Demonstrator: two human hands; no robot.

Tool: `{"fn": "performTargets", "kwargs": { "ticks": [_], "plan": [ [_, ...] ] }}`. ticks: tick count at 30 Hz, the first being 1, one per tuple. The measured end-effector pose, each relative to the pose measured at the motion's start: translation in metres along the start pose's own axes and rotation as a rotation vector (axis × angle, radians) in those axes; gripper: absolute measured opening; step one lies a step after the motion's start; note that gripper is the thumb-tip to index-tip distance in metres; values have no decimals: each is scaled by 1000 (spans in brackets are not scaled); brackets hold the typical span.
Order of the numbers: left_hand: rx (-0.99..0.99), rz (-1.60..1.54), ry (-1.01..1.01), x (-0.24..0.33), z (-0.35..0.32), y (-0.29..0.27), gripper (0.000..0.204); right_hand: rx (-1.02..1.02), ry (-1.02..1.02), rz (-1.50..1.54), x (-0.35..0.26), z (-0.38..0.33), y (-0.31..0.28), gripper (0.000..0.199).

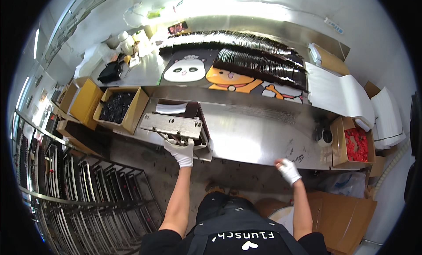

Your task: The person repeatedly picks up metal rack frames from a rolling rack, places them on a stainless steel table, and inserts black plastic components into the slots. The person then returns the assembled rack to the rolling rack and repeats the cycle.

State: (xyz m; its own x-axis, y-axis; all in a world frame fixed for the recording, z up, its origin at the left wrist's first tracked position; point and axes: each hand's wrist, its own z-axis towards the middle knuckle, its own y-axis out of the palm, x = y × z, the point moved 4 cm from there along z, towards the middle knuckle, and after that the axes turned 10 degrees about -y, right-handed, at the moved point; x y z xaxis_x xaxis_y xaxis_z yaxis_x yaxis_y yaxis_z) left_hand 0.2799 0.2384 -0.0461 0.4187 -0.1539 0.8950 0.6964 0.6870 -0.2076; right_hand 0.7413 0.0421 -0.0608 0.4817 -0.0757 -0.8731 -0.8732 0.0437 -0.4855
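My left grip [181, 150], in a white glove, is clenched on the near edge of a flat metal plate [172, 125], holding it tilted over the left end of the steel tabletop [250, 132]; beneath the plate lies a dark tray [193, 109] with a white sheet [170, 108] in it; my right grip [288, 169], also gloved in white, rests on the near edge of the tabletop, well apart from the plate, fingers curled, and I cannot tell whether it holds anything; to the left of the plate stands an open cardboard box of small black pieces [118, 106], and just beyond that a closed yellowish carton [84, 101]; at the right end of the tabletop sits a cardboard box of red pieces [357, 144], with a dark roll of tape [324, 135] just beside it; behind the tabletop, on a farther surface, lie printed mats with a panda face [188, 69] and an orange cartoon figure [228, 79], overlapped by long rows of dark stacked lids [259, 61]; white folded sheets [338, 90] spread to their right; a metal wire rack [88, 198] stands on the floor at my lower left.
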Motion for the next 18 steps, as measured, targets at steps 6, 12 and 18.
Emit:
{"fn": "performTargets", "kwargs": {
  "ticks": [6,12,18],
  "plan": [
    [-716,306,492,166,40,66,88,189,-56,455,-72,67,44,33],
    [-1200,804,764,114,25,161,95,101,158,10,-41,123,122,23],
    [-1347,789,711,112,47,168,93,361,372,296,-8,108,89,9]
  ]
}}
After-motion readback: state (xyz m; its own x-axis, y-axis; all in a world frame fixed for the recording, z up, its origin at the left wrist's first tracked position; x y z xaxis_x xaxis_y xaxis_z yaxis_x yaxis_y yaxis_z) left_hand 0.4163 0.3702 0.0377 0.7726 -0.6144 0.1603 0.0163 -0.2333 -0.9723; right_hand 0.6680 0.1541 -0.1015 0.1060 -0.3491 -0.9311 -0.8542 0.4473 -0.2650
